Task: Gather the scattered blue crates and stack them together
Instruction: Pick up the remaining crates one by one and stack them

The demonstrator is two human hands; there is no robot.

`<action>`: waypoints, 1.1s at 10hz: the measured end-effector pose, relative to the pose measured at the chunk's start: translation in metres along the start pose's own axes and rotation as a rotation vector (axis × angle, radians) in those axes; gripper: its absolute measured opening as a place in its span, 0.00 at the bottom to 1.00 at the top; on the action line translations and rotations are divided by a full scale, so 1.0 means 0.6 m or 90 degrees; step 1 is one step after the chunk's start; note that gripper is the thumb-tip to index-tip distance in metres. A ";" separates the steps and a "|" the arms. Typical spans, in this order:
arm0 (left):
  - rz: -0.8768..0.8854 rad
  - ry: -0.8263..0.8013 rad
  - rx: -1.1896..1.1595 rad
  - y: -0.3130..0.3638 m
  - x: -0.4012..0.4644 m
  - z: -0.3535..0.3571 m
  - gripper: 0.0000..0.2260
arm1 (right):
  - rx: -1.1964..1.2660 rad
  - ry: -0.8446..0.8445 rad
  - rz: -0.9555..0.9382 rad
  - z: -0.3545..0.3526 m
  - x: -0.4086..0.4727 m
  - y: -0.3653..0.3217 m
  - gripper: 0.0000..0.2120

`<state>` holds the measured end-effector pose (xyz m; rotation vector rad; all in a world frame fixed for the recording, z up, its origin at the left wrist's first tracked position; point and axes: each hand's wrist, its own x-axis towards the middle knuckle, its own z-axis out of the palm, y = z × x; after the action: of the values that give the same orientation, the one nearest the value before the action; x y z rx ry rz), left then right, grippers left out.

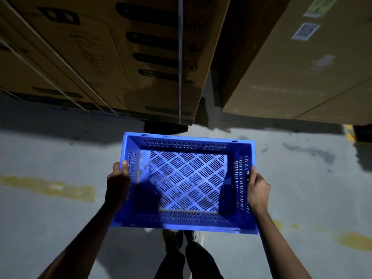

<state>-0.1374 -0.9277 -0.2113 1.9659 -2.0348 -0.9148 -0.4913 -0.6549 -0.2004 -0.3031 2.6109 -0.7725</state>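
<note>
One empty blue crate (185, 141) with slotted walls and a diamond-patterned slotted floor is held level in front of me, above the concrete floor. My left hand (117, 182) grips its left rim, thumb over the top edge. My right hand (257, 190) grips the right rim the same way, fingers hidden under the outside of the wall. No other blue crate is in view.
Two tall stacks of cardboard boxes stand ahead, a strapped one at left (112, 57) and a plain one at right (302, 67), with a narrow dark gap between them. Grey concrete floor (50, 148) carries worn yellow line marks. My feet (181, 238) show below the crate.
</note>
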 end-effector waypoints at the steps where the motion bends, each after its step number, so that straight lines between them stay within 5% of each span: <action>1: 0.079 0.060 0.026 -0.021 0.018 0.021 0.03 | -0.004 -0.005 -0.003 0.005 0.008 -0.004 0.32; 4: -0.076 -0.028 -0.023 0.032 0.023 0.005 0.15 | 0.019 -0.033 0.045 0.004 0.012 -0.030 0.30; 11: -0.038 -0.048 -0.040 0.037 -0.004 0.002 0.16 | -0.025 0.006 0.130 -0.002 -0.013 -0.009 0.33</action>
<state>-0.1566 -0.9261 -0.1995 1.9971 -1.9703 -1.0688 -0.4842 -0.6564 -0.1939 -0.0423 2.6166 -0.6546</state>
